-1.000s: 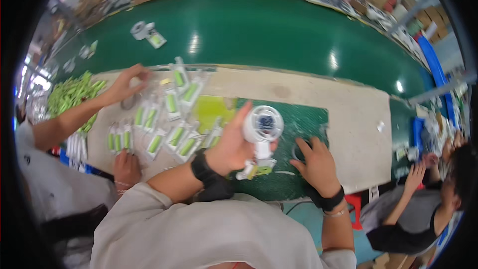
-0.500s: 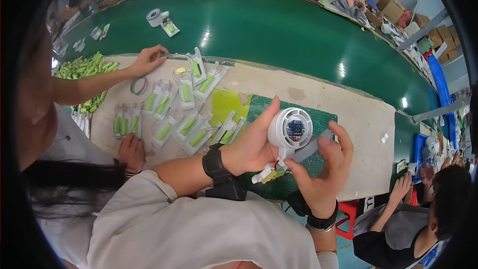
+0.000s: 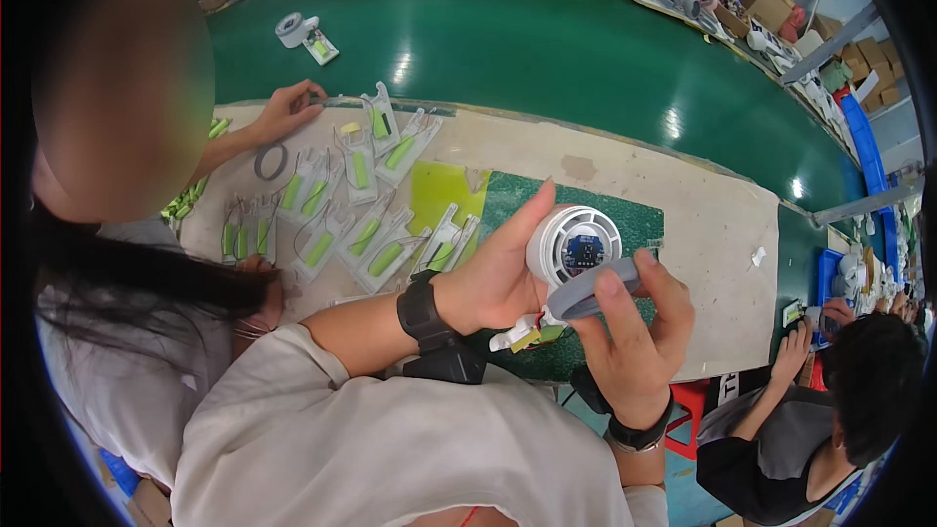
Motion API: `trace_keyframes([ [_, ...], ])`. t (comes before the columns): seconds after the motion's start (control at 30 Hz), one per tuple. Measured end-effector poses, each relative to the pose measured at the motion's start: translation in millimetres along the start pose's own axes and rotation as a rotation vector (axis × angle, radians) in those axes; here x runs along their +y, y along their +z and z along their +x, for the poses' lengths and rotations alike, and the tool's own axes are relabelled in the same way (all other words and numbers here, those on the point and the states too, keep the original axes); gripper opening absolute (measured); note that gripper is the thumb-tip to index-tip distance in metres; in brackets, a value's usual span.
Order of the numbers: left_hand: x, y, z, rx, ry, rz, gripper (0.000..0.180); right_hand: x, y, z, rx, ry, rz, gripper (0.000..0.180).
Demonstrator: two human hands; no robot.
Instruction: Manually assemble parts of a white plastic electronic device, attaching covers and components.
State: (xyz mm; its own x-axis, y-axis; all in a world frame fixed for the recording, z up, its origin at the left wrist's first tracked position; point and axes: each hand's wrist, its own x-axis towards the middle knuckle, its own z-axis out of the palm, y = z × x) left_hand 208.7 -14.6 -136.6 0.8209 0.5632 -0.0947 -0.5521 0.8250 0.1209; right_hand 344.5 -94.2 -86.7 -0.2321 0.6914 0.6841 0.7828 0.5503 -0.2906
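Note:
My left hand [image 3: 493,278] is closed around a round white fan housing [image 3: 540,252], its thumb pointing up along the side. Inside the open face sits a small blue circuit board [image 3: 586,252]. Below the housing hangs a white handle piece [image 3: 508,339] with wires and a yellow-green part, partly hidden by my hands. My right hand [image 3: 632,356] pinches a grey ring [image 3: 590,290] between thumb and fingers. The tilted ring overlaps the lower right edge of the housing; whether they touch is unclear.
Under my hands lies a green mat [image 3: 625,220] beside a yellow-green sheet [image 3: 444,197]. Several white handle shells with green batteries [image 3: 366,234] lie to the left, near a loose grey ring [image 3: 270,162]. A co-worker's hand [image 3: 291,107] rests by the green conveyor belt [image 3: 537,49]. Another person sits at right.
My right hand has turned the grey ring so its opening shows more and brought it closer over the housing's lower edge. The person at left has leaned further into view.

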Motion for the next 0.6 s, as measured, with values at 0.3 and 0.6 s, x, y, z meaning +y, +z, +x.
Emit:
trace_keyframes([
  [0.3,-2.1,0.7,-2.3,0.019,0.020,0.075,0.053,-3.0,1.1,-1.7,0.012,0.003,-0.005,0.055],
  [0.6,-0.8,10.8,-3.7,0.054,0.169,0.503,0.057,-3.1,2.3,3.9,0.019,0.055,-0.025,0.057],
])
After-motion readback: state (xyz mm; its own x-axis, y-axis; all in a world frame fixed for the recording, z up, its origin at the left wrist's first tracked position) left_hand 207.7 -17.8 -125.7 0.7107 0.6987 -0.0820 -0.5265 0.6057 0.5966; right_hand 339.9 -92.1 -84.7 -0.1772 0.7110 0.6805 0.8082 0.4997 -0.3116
